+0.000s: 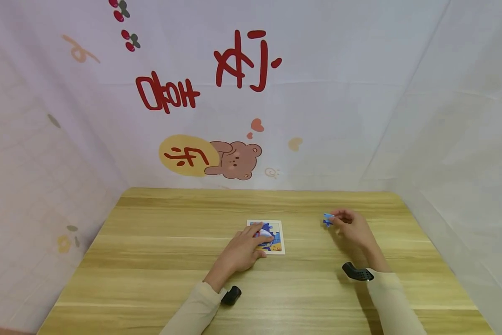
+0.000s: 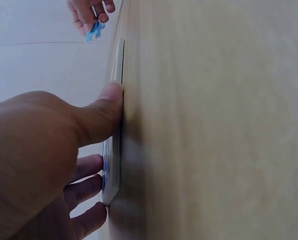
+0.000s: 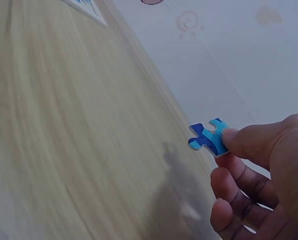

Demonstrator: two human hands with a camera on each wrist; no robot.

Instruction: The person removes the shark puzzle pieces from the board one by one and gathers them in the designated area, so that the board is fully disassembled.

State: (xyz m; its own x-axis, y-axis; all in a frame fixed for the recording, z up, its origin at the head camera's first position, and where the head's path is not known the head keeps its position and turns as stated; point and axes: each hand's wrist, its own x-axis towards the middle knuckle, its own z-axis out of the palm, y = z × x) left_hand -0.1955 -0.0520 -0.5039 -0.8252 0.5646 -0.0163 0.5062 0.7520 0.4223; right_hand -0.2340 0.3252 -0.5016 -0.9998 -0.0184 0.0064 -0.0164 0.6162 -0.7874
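A small puzzle board with a white frame (image 1: pixel 282 237) lies on the table, partly filled with a blue and yellow picture. The left hand (image 1: pixel 243 247) rests on its left part, thumb at the near edge; in the left wrist view the thumb (image 2: pixel 101 112) presses the board's edge (image 2: pixel 117 165) and the other fingers lie over its face. To the right of the board, the right hand (image 1: pixel 354 231) pinches a blue puzzle piece (image 1: pixel 328 219) between thumb and fingers. The right wrist view shows this piece (image 3: pixel 208 138) held above the table, with two-tone blue colouring.
The wooden table (image 1: pixel 150 251) reaches back to a white cloth wall (image 1: pixel 338 116) printed with red characters, a bear (image 1: pixel 236 160) and hearts. More cloth hangs at both sides. Each wrist wears a black band device, the right one (image 1: pixel 358 272) near the sleeve.
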